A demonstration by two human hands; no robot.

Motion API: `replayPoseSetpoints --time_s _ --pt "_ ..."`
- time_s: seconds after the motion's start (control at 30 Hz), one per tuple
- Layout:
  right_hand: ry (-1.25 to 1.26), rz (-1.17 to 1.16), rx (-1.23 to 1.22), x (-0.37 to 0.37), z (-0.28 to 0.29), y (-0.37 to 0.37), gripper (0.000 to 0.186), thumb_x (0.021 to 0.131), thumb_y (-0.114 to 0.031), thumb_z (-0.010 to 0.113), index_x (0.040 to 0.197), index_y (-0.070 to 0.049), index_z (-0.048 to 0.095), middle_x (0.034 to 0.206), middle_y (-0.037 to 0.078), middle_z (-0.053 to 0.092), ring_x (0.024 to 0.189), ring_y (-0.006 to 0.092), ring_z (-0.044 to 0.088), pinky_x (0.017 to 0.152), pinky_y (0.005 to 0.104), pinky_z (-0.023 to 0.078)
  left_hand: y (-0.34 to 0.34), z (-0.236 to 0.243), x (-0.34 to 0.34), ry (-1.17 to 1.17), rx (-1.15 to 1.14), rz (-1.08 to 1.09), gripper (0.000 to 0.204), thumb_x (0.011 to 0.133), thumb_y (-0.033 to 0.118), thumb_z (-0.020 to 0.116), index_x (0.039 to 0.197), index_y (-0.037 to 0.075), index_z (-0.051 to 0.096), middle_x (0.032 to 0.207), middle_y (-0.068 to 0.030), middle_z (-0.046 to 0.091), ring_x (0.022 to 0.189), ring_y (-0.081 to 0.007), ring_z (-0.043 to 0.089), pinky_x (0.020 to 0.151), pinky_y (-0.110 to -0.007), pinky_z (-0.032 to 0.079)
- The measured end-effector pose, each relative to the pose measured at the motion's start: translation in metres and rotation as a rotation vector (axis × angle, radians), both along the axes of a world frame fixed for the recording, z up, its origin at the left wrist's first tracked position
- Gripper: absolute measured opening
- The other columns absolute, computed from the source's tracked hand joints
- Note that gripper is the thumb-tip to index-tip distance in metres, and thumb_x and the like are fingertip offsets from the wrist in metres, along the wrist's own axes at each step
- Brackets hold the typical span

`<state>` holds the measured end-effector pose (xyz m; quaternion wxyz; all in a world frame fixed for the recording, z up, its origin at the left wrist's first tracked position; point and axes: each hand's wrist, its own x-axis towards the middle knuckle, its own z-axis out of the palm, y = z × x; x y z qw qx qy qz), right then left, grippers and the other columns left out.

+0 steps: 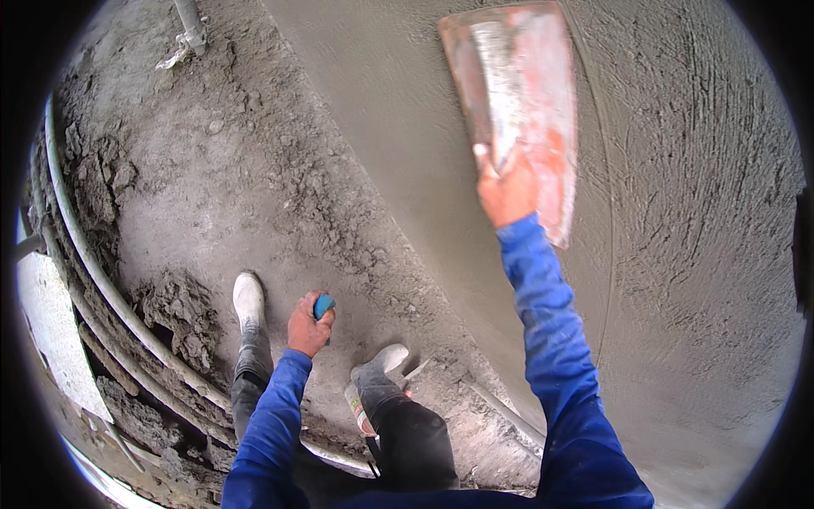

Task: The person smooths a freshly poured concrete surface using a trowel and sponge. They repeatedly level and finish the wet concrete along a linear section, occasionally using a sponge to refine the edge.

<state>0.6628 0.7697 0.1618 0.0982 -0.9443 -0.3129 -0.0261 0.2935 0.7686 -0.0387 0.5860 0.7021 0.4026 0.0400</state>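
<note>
My right hand (pixel 509 188) is closed round the handle of a large plastering float (pixel 549 110). The float's reddish board is worn and smeared with grey, and a pale bar runs along it. It lies against a wall of wet grey cement (pixel 678 280), smooth on the left of the float and streaked with ridges on the right. Low at my left side, my left hand (pixel 309 329) grips a small blue object (pixel 323 306) with a rounded end. Fingers cover the rest of it, so I cannot tell its kind.
Dirt ground (pixel 220 195) with crumbs of mortar meets the cement along a slanting edge. My pale boots (pixel 248 297) stand on it. Long curved pipes (pixel 110 293) and a pale board (pixel 58 318) lie at left. A container (pixel 359 414) and a pole (pixel 504 407) are near my legs.
</note>
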Motion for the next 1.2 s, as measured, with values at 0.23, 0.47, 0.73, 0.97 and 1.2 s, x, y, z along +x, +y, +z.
replayPoseSetpoints --time_s 0.23,0.47,0.73,0.97,1.2 --pt "0.33 -0.092 -0.673 -0.018 -0.127 -0.147 0.043 0.087 -0.032 0.065 0.113 0.001 0.054 0.102 0.029 0.065 0.099 0.0461 0.062 0.087 0.053 0.048 0.023 0.006 -0.009 0.01 -0.018 -0.04 0.033 0.079 0.019 0.064 0.111 0.012 0.057 0.096 -0.0175 0.062 0.09 -0.0374 0.06 0.079 -0.044 0.049" --pt "-0.087 0.101 -0.811 -0.04 0.116 -0.188 0.055 0.083 -0.029 0.068 0.123 0.007 0.055 0.112 0.033 0.061 0.104 0.0464 0.061 0.094 0.0533 0.045 0.076 0.009 -0.069 0.09 0.052 0.156 0.034 0.079 0.02 0.065 0.111 0.012 0.057 0.098 -0.0176 0.062 0.093 -0.0382 0.059 0.08 -0.045 0.048" --pt "-0.12 -0.003 -0.013 0.026 0.128 0.188 0.044 0.086 -0.035 0.068 0.103 0.005 0.062 0.085 0.028 0.066 0.083 0.0426 0.066 0.072 0.0477 0.052 0.127 0.101 -0.096 0.053 -0.076 0.275 0.031 0.081 0.015 0.067 0.11 0.007 0.059 0.089 -0.011 0.063 0.075 -0.0214 0.061 0.071 -0.035 0.049" --pt "0.241 -0.044 -0.694 0.018 -0.041 0.086 0.056 0.086 -0.038 0.066 0.121 0.005 0.052 0.11 0.029 0.063 0.106 0.0434 0.061 0.093 0.0495 0.047 0.21 0.123 -0.198 0.217 -0.002 0.454 0.031 0.08 0.013 0.064 0.109 0.004 0.059 0.089 -0.0096 0.061 0.081 -0.02 0.059 0.076 -0.032 0.049" --pt "0.077 0.075 -0.496 0.0 0.116 -0.028 0.058 0.086 -0.031 0.069 0.123 0.01 0.05 0.096 0.034 0.064 0.089 0.0475 0.064 0.081 0.0507 0.05 0.14 0.202 -0.399 0.619 0.054 0.576 0.031 0.079 0.012 0.062 0.108 0.001 0.056 0.088 -0.0074 0.059 0.075 -0.0172 0.054 0.072 -0.031 0.047"
